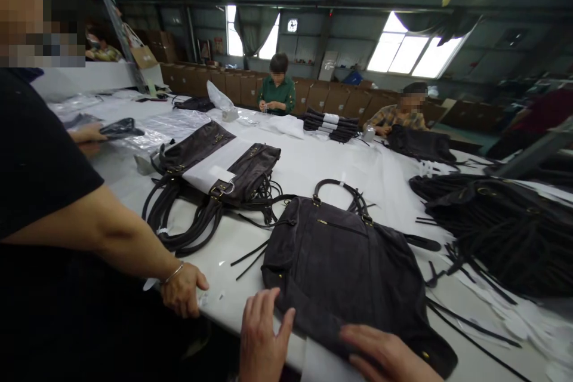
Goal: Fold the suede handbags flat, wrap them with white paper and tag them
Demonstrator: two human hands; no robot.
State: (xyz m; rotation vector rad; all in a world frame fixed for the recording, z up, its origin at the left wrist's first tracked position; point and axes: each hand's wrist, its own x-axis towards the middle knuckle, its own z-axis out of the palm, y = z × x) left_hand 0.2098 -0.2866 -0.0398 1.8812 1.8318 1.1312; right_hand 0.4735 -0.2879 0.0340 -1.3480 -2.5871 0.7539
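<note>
Suede bag: a dark grey-brown soft suede handbag (344,268) with curved handles and small brass fittings lies flat on the white table (313,167), directly under and just beyond both of the person's hands.
Left hand: the left hand (262,337) is open, fingers spread, palm down on the near left corner of the bag, gripping nothing.
Right hand: the right hand (387,355) lies flat and open on the bag's near edge, just right of the left hand; its outer part is cut off by the frame, so the fingertips are probably resting rather than pinching.
Beyond the hands: two more dark suede bags with white paper wraps (215,173) lie with their long straps trailing, further out and to the left.
Right of the hands: a heap of black leather straps and bags (496,227) lies well apart on the table.
Co-worker: another person's hand with a thin bracelet (181,289) rests on the table edge, near the left hand and not touching the bag.
Far side: a seated person in a green top (277,92) works across the table.
</note>
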